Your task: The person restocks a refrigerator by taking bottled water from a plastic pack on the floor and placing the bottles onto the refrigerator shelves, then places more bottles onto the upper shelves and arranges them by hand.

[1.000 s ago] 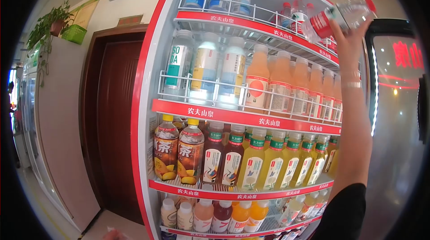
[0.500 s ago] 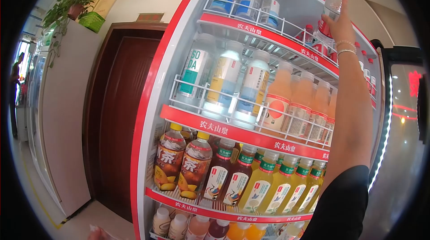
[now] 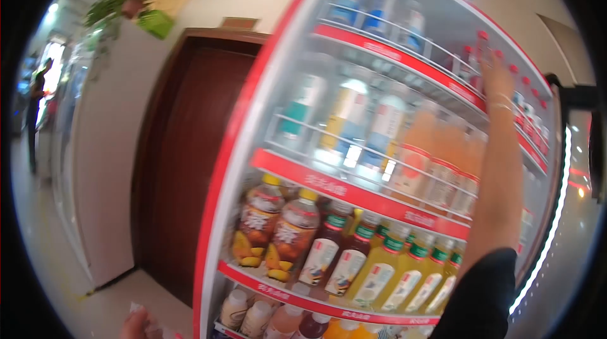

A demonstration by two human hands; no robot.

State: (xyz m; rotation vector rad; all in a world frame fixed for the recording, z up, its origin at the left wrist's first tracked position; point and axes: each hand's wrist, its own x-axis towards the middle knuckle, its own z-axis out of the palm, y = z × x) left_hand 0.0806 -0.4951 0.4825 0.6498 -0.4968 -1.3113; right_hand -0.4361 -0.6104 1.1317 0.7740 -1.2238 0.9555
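Observation:
My right hand reaches up to the top shelf on the right, its fingers wrapped round a clear water bottle with a red cap. The bottle stands roughly upright among other red-capped bottles; my hand hides its lower part. At the bottom left edge, my left hand shows only in part, its fingers curled by a clear, plastic-like thing that is blurred and cut off by the frame, so I cannot make out its kind.
The drinks cooler has red-fronted shelves with white wire rails. Soda bottles, peach-coloured drinks and bottled teas fill them. A brown door and a potted plant stand left. A person is far left.
My right hand has brought the red-capped bottle down from above the top shelf to among the bottles there. The view has shifted and tilted, and more of my left hand shows.

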